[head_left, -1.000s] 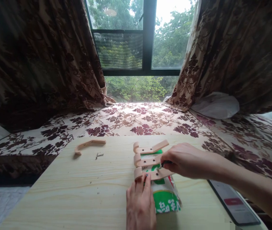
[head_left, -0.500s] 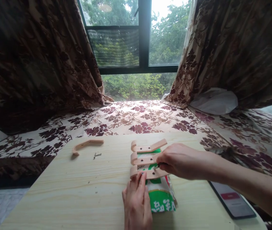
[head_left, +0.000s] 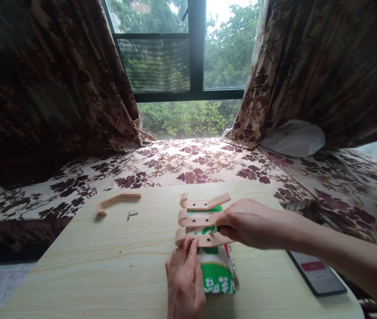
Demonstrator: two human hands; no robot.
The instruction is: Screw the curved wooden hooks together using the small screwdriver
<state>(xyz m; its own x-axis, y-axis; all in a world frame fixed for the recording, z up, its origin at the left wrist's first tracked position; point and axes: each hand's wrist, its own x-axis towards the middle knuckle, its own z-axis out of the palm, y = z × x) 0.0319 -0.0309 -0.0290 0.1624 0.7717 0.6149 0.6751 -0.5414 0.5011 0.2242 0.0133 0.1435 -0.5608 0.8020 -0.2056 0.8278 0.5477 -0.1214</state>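
Note:
Three curved wooden hooks lie side by side across a green and white plastic packet: a far hook, a middle hook and a near hook. Each has dark screw holes. My left hand presses its fingertips on the near hook, around its left hole. My right hand is closed round what looks like a small screwdriver; its dark handle is mostly hidden in the fingers. The metal shaft points down-left toward the near hook's right hole. Whether its tip touches is too small to tell.
Another wooden hook lies at the table's far left, with a few loose screws beside it. A phone rests at the right edge of the pale wooden table. Behind is a flower-patterned cloth under a window.
The whole view has shifted slightly, so the table things appear a little further left. Both hands keep their hold, and the hooks stay in the same arrangement.

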